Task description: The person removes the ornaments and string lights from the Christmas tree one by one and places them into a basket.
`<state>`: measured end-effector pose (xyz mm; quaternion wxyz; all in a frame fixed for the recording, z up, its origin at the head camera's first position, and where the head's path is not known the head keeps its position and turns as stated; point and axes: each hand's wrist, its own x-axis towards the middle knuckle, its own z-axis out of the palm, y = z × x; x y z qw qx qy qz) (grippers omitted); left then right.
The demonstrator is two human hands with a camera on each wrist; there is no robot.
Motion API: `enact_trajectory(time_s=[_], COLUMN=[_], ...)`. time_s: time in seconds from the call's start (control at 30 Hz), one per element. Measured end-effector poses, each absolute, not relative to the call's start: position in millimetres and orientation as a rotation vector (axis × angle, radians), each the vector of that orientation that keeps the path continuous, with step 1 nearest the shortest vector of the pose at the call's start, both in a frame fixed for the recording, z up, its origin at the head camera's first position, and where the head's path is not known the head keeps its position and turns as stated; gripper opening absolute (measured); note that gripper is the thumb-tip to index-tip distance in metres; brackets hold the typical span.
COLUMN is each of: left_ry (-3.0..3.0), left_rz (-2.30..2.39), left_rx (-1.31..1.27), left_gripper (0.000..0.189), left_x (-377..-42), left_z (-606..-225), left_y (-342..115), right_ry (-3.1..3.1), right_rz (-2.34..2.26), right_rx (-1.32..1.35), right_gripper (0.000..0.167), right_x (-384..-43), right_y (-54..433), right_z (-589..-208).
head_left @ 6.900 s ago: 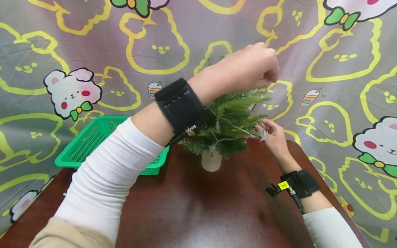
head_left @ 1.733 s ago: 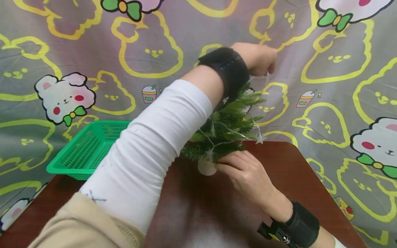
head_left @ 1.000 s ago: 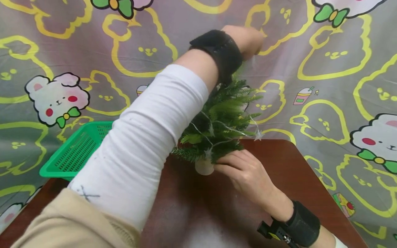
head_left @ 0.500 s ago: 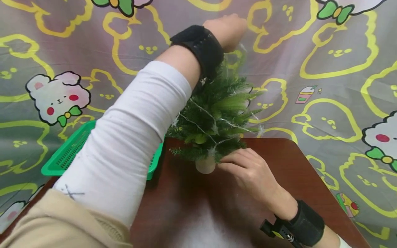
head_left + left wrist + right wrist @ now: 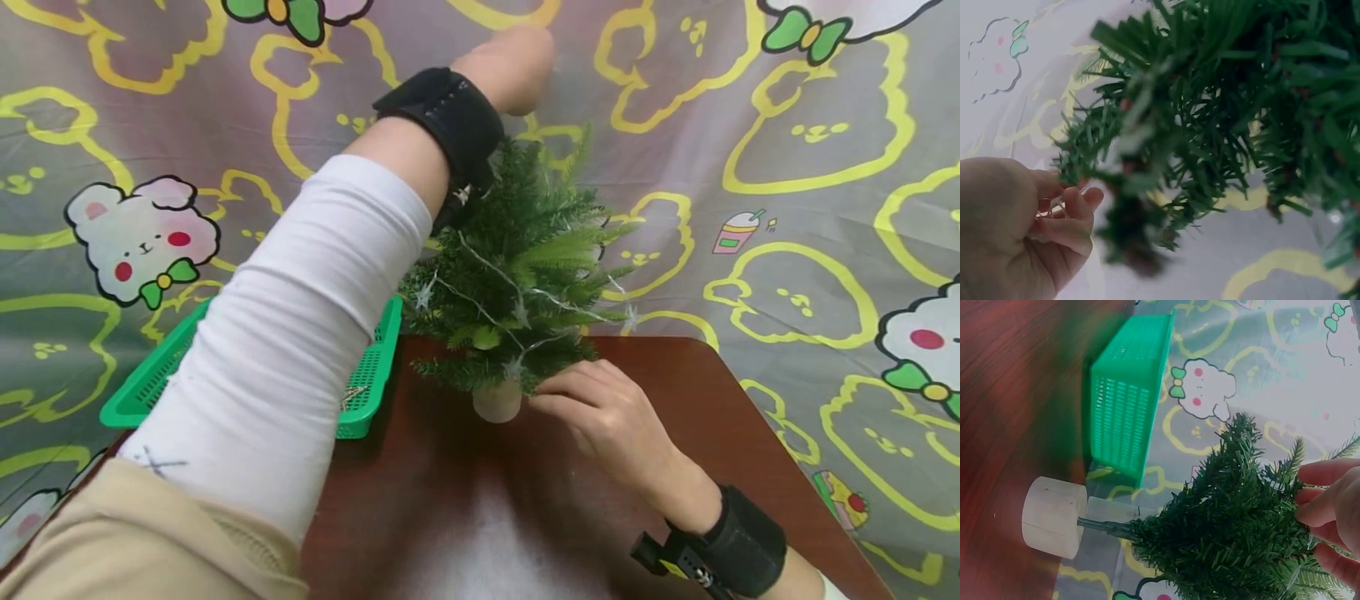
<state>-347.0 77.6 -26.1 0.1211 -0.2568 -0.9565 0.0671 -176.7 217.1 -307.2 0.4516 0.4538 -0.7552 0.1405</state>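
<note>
A small green artificial Christmas tree (image 5: 540, 221) stands on a whitish round base (image 5: 497, 403). Clear string lights (image 5: 521, 312) with star-shaped pieces wind around its lower half. High behind the treetop, my left hand (image 5: 513, 71) pinches part of the light string; its clear wire (image 5: 1057, 205) shows between the fingers in the left wrist view. Low at the right, my right hand (image 5: 607, 417) bends its fingers onto a bottom branch beside the base. The right wrist view shows that hand's fingers (image 5: 1319, 506) against the needles. My left hand's fingertips are hidden in the head view.
A green plastic basket (image 5: 378, 358) stands at the table's left, partly behind the left forearm, with small gold-coloured pieces (image 5: 354, 395) in it. A patterned curtain (image 5: 817, 225) hangs right behind the dark reddish-brown table (image 5: 675, 375).
The left hand has carried the light string leftward across and behind the treetop. Earlier, the right hand left a star at the tree's right side and came down to the lowest branches, where it stays.
</note>
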Motion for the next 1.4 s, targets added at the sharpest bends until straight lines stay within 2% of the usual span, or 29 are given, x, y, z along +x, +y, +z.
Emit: enact_trajectory(time_s=[0.1,0.33,0.57,0.83,1.0,1.2,1.4], left_ry=[-2.757,-2.757,-2.694,-2.768,-2.853,-2.909,-2.906], left_rz=[0.187,-0.381,-0.627,-0.832,-0.866,-0.615,-0.441], left_rx=[-0.775,-0.857,-1.008,-1.108,-1.107,-1.13,-1.094], left_gripper=[0.027,0.04,0.025,0.02,0.019,0.049,0.049], left_x=[-353.7,-363.7,-367.3,-366.7,-362.8,-362.6,-363.5], left_z=[-27.1,-37.2,-42.3,-45.1,-47.2,-45.6,-42.5], left_y=[71.2,53.0,54.7,74.6,80.4,84.0,80.2], right_ry=[-1.863,-1.867,-1.863,-1.866,-1.859,-1.857,-1.856], right_rz=[0.352,0.356,0.374,0.384,0.38,0.373,0.374], right_rx=[1.127,1.133,1.133,1.139,1.145,1.144,1.124], right_gripper=[0.029,0.028,0.029,0.029,0.03,0.029,0.029], right_x=[-177.1,-178.0,-178.4,-176.2,-174.3,-172.8,-174.7], right_y=[217.2,220.1,223.8,223.7,222.5,222.6,225.9], right_z=[-307.3,-307.2,-308.0,-308.8,-308.2,-306.7,-307.0])
